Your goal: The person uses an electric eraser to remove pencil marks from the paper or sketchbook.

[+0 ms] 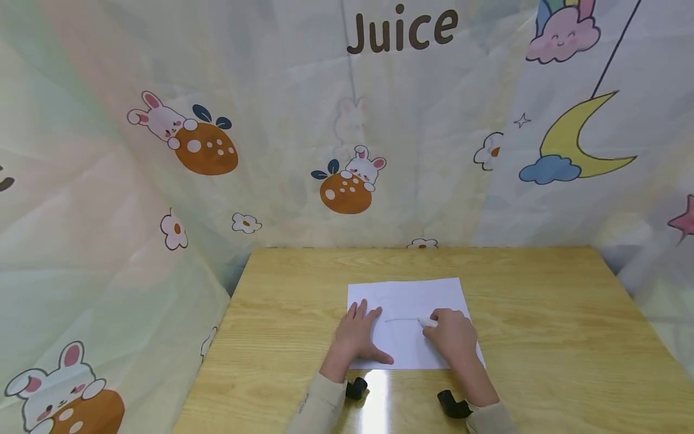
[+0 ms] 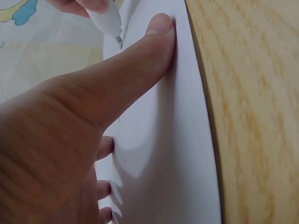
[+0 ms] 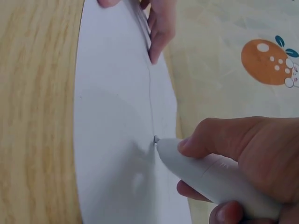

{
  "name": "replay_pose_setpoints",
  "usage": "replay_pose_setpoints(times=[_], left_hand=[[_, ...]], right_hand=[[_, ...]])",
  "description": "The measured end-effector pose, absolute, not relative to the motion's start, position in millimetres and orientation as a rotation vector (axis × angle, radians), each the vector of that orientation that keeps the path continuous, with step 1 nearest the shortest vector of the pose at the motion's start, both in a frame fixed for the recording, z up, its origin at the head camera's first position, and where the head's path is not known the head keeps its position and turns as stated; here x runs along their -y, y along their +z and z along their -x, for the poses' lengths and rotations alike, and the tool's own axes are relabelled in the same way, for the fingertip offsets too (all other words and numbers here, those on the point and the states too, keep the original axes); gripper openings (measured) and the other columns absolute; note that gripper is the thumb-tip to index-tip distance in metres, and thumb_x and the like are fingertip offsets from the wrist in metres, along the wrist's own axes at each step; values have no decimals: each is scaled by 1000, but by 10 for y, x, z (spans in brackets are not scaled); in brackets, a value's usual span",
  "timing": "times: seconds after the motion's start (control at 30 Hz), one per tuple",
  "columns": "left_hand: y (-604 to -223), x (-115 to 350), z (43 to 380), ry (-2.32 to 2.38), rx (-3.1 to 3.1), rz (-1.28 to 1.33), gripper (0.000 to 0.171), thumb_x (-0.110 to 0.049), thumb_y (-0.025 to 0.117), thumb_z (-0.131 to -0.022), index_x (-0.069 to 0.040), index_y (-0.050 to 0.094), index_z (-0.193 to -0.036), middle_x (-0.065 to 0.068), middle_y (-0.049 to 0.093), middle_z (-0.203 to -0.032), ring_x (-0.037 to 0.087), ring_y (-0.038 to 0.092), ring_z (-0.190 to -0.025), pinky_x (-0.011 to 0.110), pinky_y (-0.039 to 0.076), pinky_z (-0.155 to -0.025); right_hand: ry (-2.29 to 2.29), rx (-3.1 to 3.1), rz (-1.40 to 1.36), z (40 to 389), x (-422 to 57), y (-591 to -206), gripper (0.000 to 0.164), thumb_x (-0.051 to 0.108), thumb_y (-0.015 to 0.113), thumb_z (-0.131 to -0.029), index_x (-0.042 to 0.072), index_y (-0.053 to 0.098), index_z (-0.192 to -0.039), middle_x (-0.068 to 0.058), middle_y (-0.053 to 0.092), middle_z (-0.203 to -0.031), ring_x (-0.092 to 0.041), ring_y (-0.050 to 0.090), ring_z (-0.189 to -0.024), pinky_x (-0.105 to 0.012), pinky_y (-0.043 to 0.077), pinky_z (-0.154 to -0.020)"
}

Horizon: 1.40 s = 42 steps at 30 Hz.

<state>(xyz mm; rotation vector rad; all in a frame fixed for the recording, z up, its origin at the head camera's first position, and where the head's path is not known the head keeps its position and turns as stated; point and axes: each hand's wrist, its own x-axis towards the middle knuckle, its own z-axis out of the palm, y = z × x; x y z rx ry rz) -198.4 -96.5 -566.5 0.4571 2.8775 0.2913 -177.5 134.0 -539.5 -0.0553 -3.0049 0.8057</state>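
Note:
A white sheet of paper [image 1: 406, 349] lies on the wooden table, with a thin grey line [image 1: 400, 320] running across its middle. Whether that line is drawn or cut, I cannot tell. My left hand [image 1: 355, 334] rests on the left part of the sheet, fingers spread and thumb [image 2: 149, 44] stretched along its near edge. On the right, my right hand [image 1: 455, 333] grips a thick white pen-shaped tool [image 3: 205, 177]. Its small metal tip [image 3: 156, 140] touches the paper at the right end of the line.
The light wooden table [image 1: 553, 325] extends to both sides of the sheet. Behind it hangs a printed cloth backdrop [image 1: 282, 120] with rabbits, oranges and a moon. Black wrist-worn pieces [image 1: 454, 405] sit at both sleeves.

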Motion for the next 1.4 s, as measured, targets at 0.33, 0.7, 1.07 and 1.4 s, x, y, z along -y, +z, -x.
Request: replay_pose_setpoints(times=[0.33,0.7,1.07,1.4], left_hand=[[-5688,921,1976,281,-2862,-459,117,-73,81,-53,-22,40,-150,16,25,-157,39,21,-143,50,29,-110],[-5766,886,1936,276,-2862,-449,118,-74,80,-51,-24,39,-150,15,25,-157,37,20,-143,49,28,-111],[-5723,903,1950,253,-2863,-457,118,-75,79,-52,-23,39,-150,16,25,-157,37,20,-143,48,27,-111],[-5690,951,1994,260,-2875,-448,118,-75,80,-52,-23,38,-150,16,24,-157,38,20,-143,51,29,-110]], right_hand=[[832,3002,79,1724,-1363,-5407,20,14,71,-72,3,73,-88,-10,67,-74,-23,56,-55,-39,45,-45],[851,3000,79,1706,-1376,-5426,20,13,71,-72,1,72,-88,-11,67,-73,-22,55,-54,-38,45,-45],[848,3001,94,1754,-1338,-5450,20,15,73,-72,2,72,-88,-10,67,-73,-20,54,-54,-38,45,-44],[837,2982,91,1811,-1293,-5465,19,15,74,-71,4,72,-86,-9,66,-73,-21,54,-54,-38,45,-44]])
